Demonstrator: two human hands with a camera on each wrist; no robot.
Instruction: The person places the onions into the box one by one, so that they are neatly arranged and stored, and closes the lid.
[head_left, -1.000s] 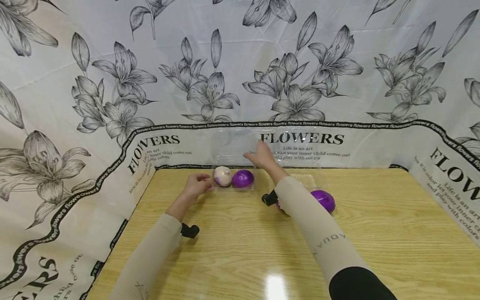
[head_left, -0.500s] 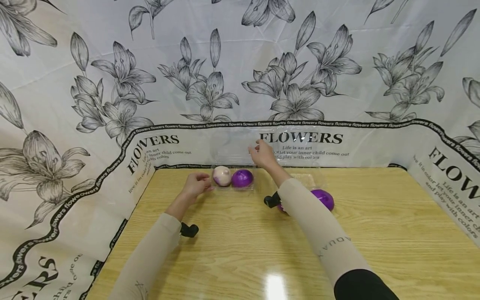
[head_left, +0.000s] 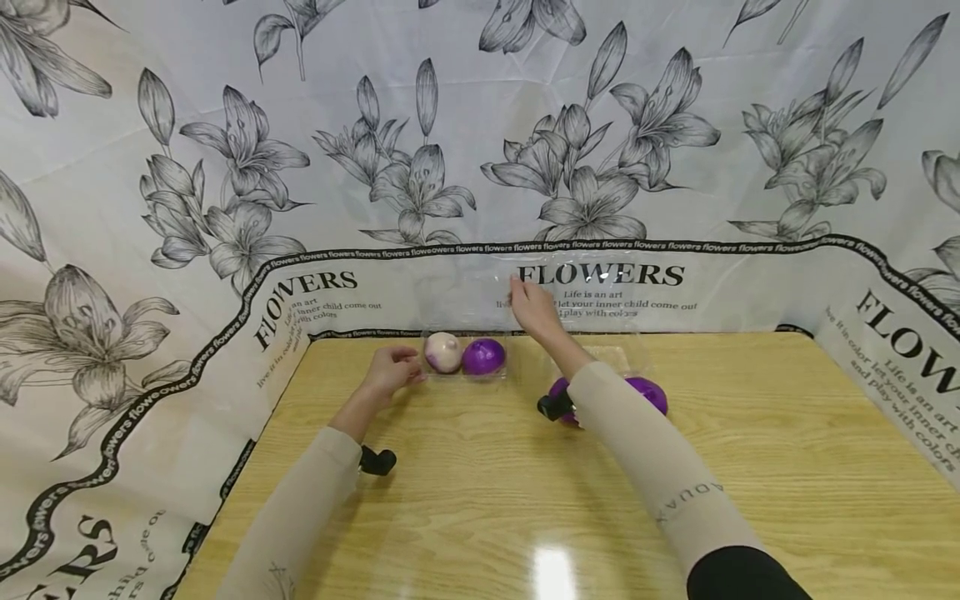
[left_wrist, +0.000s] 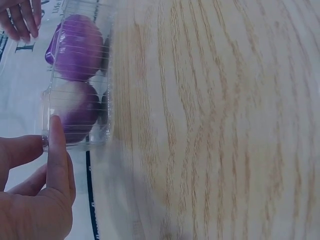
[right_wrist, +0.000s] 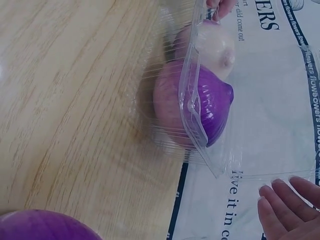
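A clear plastic clamshell box (head_left: 468, 377) stands at the table's back edge with its lid (head_left: 457, 296) raised. Inside sit a white-and-purple onion (head_left: 443, 353) and a purple onion (head_left: 484, 357), side by side. At the box's left end, my left hand (head_left: 392, 372) pinches the corner of the rim between thumb (left_wrist: 25, 149) and index finger (left_wrist: 57, 150). My right hand (head_left: 536, 308) is up by the right side of the lid. Its fingers (right_wrist: 277, 207) are nearly straight in the right wrist view, close to the lid's edge; contact cannot be made out.
Another clear plastic box (head_left: 611, 360) stands behind my right forearm. In front of it lie purple onions (head_left: 649, 395), partly hidden by the sleeve. A flower-printed cloth (head_left: 360, 308) hangs along the back and sides of the wooden table (head_left: 465, 483).
My right hand has shifted a little to the right, and its forearm has moved right with it, showing more of the onion beneath. The left hand stays at the box's corner.
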